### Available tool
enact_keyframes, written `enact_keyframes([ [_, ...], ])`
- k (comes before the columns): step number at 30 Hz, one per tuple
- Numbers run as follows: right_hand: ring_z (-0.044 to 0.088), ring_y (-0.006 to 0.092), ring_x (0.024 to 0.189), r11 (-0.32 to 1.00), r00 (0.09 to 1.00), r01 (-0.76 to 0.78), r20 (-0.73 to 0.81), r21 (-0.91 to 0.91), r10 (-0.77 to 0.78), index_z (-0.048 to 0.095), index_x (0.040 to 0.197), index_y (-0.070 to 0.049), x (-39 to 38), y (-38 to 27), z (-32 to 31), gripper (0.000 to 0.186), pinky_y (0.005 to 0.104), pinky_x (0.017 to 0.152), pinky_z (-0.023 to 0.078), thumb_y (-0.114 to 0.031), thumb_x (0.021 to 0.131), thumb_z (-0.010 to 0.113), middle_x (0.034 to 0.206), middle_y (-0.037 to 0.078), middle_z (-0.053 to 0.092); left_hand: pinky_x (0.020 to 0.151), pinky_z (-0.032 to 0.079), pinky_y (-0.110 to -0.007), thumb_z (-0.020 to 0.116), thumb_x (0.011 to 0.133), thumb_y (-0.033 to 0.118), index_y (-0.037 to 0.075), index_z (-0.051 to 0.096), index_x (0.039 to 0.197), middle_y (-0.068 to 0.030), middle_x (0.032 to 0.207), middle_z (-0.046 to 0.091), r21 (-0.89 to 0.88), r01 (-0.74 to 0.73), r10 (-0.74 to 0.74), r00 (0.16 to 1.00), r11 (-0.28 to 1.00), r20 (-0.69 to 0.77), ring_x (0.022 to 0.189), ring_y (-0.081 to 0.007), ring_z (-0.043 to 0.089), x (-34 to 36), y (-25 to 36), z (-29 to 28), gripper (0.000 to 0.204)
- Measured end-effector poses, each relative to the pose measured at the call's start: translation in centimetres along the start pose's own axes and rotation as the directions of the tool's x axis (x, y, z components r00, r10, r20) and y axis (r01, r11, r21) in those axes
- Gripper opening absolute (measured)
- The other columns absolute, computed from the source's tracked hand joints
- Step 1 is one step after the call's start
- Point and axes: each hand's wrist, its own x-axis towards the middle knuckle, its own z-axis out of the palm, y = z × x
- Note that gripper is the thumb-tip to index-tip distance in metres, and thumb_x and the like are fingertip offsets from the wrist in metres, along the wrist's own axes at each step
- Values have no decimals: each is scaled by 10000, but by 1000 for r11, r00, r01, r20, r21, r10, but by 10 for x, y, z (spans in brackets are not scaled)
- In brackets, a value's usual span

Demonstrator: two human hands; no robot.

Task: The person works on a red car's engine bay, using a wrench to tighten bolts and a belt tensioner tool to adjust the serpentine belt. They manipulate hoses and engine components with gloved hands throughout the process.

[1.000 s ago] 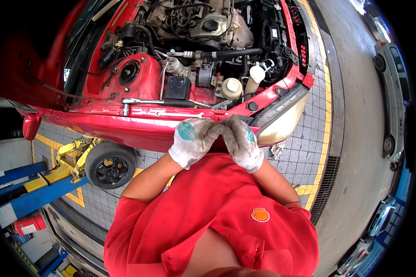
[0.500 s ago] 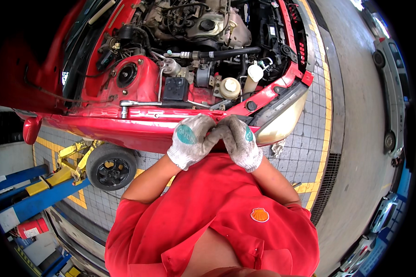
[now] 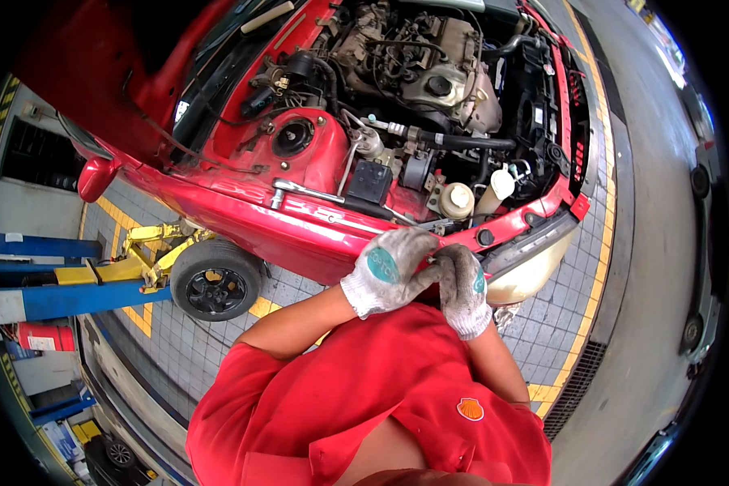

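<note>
Both hands wear dirty white knit work gloves and are close together over the near fender edge of a red car (image 3: 300,231). My left hand (image 3: 393,267) is closed, thumb toward the other hand. My right hand (image 3: 462,285) is also closed, its fingertips bent against the left's. Whatever they pinch between them is too small and hidden to name. A chrome ratchet wrench (image 3: 309,191) with a socket lies on the fender's upper edge, left of the hands. Just beyond the hands is a white-capped round reservoir (image 3: 457,201) in the engine bay.
The engine (image 3: 433,81) lies exposed under the raised hood (image 3: 105,81). A wheel (image 3: 215,279) with a black rim is beside the yellow arm of a blue lift (image 3: 130,301). Grey tiles (image 3: 535,340) with yellow lines surround the car. A floor grate (image 3: 575,389) runs at the right.
My view has turned, so the car appears shifted right and tilted. The hands stay together at the fender edge, with the left one now slightly higher and the fingers a little farther apart.
</note>
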Motion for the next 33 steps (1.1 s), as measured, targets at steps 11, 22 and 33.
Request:
enact_keyframes([
  [11,611,453,831,987,987,159,43,-31,-158,606,1037,24,5,4,2,97,495,735,504,10,952,561,932,230,629,786,546,-458,651,976,233,37,634,992,-149,964,680,-174,181,-159,978,968,136,902,-359,684,-14,0,-6,197],
  [22,620,441,818,995,995,94,21,-38,-93,606,1051,29,9,-6,0,122,504,720,507,33,929,594,929,222,630,742,555,-428,598,1014,191,7,663,992,-132,933,681,-233,284,-244,952,930,186,817,-364,682,-12,8,-10,196],
  [33,633,436,880,995,996,87,15,-54,-86,612,1082,12,2,0,2,203,492,772,525,24,882,642,979,205,644,697,527,-464,552,1013,171,25,614,1066,-162,883,661,-168,270,-213,930,948,298,792,-394,660,-11,-4,-6,167],
])
